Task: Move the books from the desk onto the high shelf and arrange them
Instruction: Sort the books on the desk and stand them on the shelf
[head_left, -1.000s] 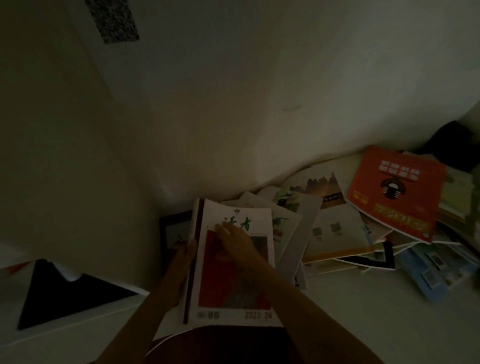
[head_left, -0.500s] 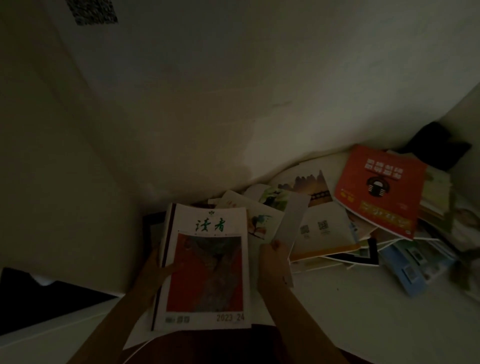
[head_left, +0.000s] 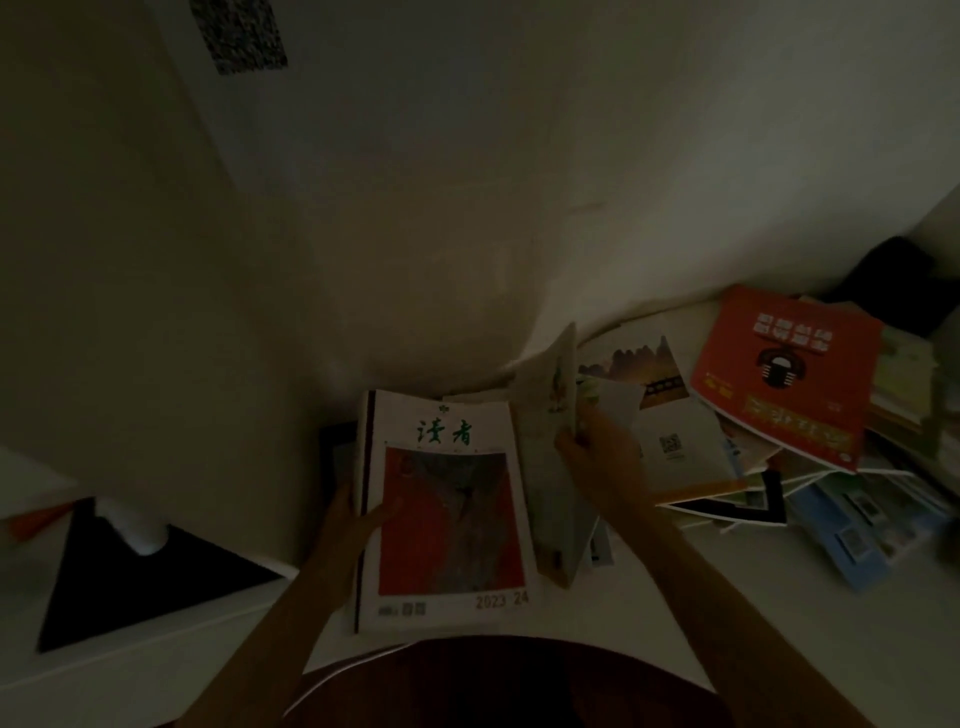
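2 hands: left hand (head_left: 358, 514) grips 1 magazine (head_left: 447, 509); right hand (head_left: 597, 457) pinches 1 booklet (head_left: 550, 415).

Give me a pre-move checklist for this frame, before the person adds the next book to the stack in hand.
1. Left hand grips the red-cover magazine at its spine edge: ok.
2. Right hand pinches the pale booklet, lifted and tilted on edge: ok.
3. Booklet squared with the magazine: not ok, it stands at an angle beside it.
4. Books left on the desk: not ok, the orange book and a loose pile remain.
5. High shelf in view: cannot tell.
6. Lighting: not ok, the scene is dim.
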